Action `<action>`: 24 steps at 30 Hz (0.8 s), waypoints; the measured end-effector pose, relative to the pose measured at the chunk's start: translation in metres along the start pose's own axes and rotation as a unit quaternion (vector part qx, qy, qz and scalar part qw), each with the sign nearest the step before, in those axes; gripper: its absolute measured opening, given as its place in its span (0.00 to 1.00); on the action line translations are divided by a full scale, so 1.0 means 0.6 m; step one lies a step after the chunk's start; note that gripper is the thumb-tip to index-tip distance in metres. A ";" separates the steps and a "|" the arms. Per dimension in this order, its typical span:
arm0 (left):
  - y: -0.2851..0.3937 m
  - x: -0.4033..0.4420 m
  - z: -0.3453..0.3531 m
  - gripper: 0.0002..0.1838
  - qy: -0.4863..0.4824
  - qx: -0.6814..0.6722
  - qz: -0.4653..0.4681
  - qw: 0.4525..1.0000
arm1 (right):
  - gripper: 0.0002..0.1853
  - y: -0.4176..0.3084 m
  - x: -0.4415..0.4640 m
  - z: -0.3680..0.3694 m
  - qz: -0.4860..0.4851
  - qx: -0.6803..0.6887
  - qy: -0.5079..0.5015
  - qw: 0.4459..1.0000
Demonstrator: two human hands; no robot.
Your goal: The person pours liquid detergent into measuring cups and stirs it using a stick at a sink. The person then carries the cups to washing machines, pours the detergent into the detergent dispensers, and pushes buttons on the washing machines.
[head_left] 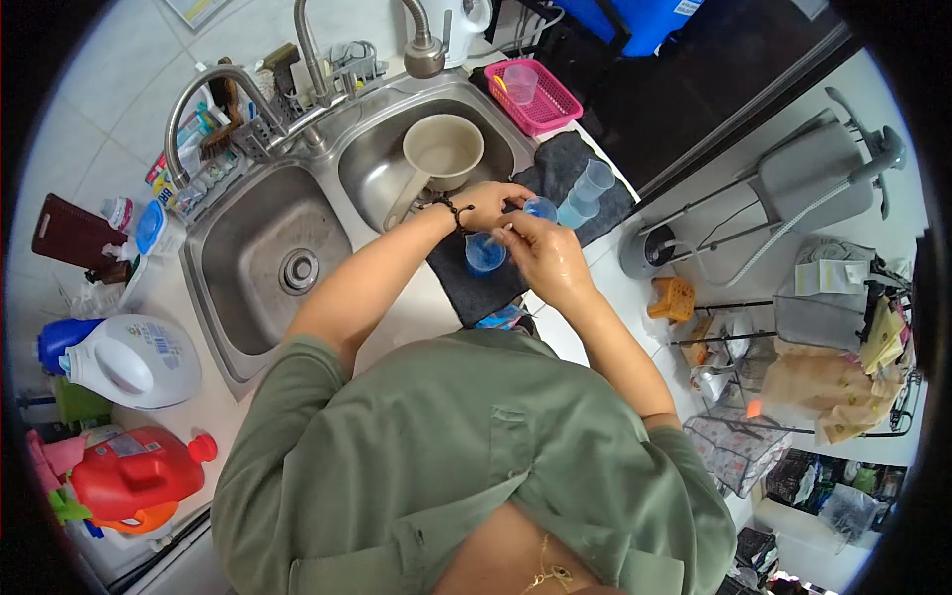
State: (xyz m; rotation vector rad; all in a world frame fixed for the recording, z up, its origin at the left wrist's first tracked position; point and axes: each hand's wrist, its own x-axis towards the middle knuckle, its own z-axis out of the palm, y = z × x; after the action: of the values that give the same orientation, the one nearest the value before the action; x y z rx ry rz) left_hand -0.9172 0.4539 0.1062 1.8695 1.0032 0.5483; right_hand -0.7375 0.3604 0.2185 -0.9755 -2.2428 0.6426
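Note:
My left hand [488, 205], with a dark bracelet at its wrist, reaches over the counter edge by the right basin; its fingers are closed at the rim of a small clear cup [540, 208]. My right hand [547, 260] looks wet. Its fingers are pinched together just above a cup of blue liquid [485, 254], and what they hold is too small to make out. Both cups stand on a dark cloth [466, 293]. Clear cups with light blue liquid [577, 210] stand to the right, on the same dark cloth.
A beige dipper [443, 146] sits in the right basin [372, 164]. The left basin [268, 238] has a drain. A pink basket [545, 104] holds a clear cup. White [139, 362] and red [139, 474] jugs stand at left. Faucets rise behind the basins.

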 end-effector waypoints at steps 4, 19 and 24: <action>0.008 0.004 0.006 0.38 0.024 0.041 0.021 0.999 | 0.07 -0.013 0.002 -0.015 0.044 -0.018 -0.034 0.998; 0.031 -0.023 -0.012 0.29 0.099 -0.054 0.064 0.992 | 0.09 -0.016 0.013 -0.018 0.015 -0.058 -0.052 0.997; 0.067 -0.121 -0.042 0.31 0.253 -0.039 0.001 0.967 | 0.09 -0.013 0.015 -0.011 0.018 0.012 -0.081 0.996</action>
State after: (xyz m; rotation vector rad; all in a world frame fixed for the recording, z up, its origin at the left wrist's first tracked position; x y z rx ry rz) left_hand -0.9598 0.3969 0.1559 1.6936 1.2827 1.0864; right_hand -0.7412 0.3638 0.2311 -0.9845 -2.3579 0.7870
